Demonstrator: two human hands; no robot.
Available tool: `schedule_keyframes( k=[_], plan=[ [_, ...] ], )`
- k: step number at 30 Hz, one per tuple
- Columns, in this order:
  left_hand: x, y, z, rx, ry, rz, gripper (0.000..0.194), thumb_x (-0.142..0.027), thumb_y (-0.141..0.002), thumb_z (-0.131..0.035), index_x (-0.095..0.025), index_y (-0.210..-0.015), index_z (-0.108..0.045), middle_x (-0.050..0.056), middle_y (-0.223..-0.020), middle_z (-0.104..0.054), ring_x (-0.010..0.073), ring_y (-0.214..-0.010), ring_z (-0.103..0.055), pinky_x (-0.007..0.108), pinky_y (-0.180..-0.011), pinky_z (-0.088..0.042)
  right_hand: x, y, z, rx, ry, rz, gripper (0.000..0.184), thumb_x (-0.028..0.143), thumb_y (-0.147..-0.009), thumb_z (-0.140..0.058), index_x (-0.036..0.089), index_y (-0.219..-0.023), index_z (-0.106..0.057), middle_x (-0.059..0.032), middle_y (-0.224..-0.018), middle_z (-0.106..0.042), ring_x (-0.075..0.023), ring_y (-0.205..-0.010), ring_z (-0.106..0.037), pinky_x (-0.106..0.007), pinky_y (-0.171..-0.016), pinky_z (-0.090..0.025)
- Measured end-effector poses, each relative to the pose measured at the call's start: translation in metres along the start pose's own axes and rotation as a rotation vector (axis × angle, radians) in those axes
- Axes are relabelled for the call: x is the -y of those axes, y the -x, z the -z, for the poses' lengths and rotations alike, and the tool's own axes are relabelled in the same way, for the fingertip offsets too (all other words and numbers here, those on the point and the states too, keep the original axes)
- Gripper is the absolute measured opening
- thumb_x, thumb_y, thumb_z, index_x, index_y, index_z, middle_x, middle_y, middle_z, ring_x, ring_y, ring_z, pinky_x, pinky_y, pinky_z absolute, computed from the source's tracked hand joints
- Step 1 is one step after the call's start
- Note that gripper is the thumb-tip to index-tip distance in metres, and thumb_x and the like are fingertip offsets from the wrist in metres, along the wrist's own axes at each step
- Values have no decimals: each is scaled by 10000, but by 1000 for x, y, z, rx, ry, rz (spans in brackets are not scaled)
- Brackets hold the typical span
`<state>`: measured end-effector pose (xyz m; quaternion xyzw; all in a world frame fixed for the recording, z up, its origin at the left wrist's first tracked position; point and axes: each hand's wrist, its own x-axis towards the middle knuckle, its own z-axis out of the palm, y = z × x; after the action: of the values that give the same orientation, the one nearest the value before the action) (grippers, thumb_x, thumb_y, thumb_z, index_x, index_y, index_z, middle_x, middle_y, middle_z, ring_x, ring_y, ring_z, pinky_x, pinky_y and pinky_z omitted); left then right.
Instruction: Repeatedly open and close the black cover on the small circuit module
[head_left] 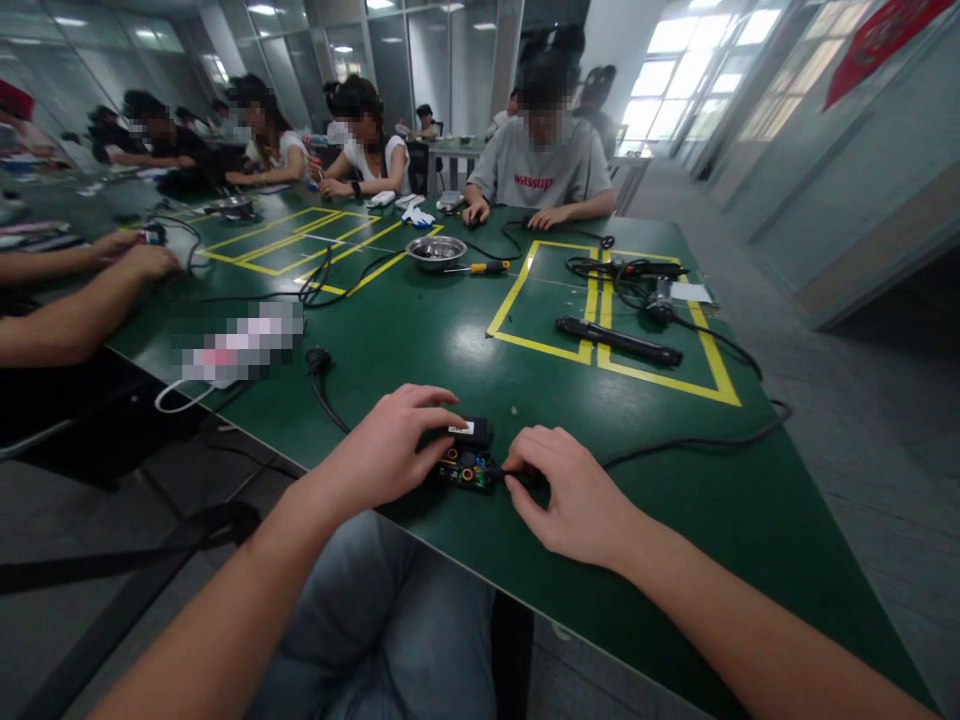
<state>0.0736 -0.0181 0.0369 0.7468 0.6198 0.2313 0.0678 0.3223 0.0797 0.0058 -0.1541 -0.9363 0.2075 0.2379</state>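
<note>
Near the table's front edge lies an opened black case (480, 432) with a white label on it. Right below it a circuit board (466, 474) with round copper-coloured parts is exposed. My left hand (394, 440) reaches over from the left, its fingers on the labelled case and its thumb by the board, gripping between them. My right hand (570, 490) pinches a black cable (510, 473) at the board's right end. From there the cable runs under my hand and off to the right. A black plug (318, 360) on a cord lies beyond my left hand.
A metal bowl (435, 252) and a yellow-black screwdriver (487, 268) lie ahead. Inside yellow tape are a black rod-shaped tool (619, 341) and coiled cables (630, 275). A co-worker (540, 165) sits opposite; another person's arms (82, 280) rest at left.
</note>
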Motion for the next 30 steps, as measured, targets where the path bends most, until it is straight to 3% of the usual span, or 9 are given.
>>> schedule_keyframes(
  k=[2,5,14,18,23,30],
  plan=[
    [0,-9,-4,64,65,-25,261,-179,-1018,-692,-253,-1218,-841,98,-1368,-771,283,-1243,-729,443,-1111,-572,-1,-1,-2,-10,-3,-3,140,99,-881,-612,224,-889,-549,-27,-854,-655,-222,-794,-601,-360,-739,-403],
    [4,-13,-6,100,113,-1,239,-243,-1035,-700,-245,-1223,-848,85,-1273,-816,262,-1153,-773,398,-1074,-592,-1,-2,-5,-23,-15,-14,141,107,-874,-622,227,-882,-548,-21,-840,-651,-216,-779,-600,-357,-742,-408],
    [18,0,-2,-20,2,159,279,-224,-987,-739,-224,-1249,-834,96,-1258,-826,306,-1153,-768,472,-1058,-605,0,-4,-3,8,-31,-59,121,131,-881,-635,229,-883,-565,-32,-854,-669,-221,-800,-606,-368,-757,-427],
    [8,13,4,-82,73,29,333,-258,-1062,-661,-258,-1376,-770,84,-1340,-790,277,-1225,-732,449,-1102,-595,0,-5,-3,13,-28,-67,130,138,-876,-657,234,-882,-569,-28,-851,-670,-224,-803,-609,-371,-767,-433],
    [-8,23,11,127,168,-119,357,-188,-1108,-591,-308,-1400,-756,60,-1402,-762,228,-1263,-699,373,-1103,-586,0,-5,-4,8,-25,-67,141,130,-869,-655,231,-877,-558,-24,-839,-656,-221,-797,-595,-369,-763,-418],
    [-10,20,4,154,116,-135,349,-206,-1113,-604,-312,-1408,-758,65,-1398,-764,237,-1249,-686,394,-1088,-596,0,-4,-5,6,-24,-73,150,121,-869,-655,231,-881,-553,-25,-852,-661,-219,-809,-587,-371,-775,-417]
  ],
)
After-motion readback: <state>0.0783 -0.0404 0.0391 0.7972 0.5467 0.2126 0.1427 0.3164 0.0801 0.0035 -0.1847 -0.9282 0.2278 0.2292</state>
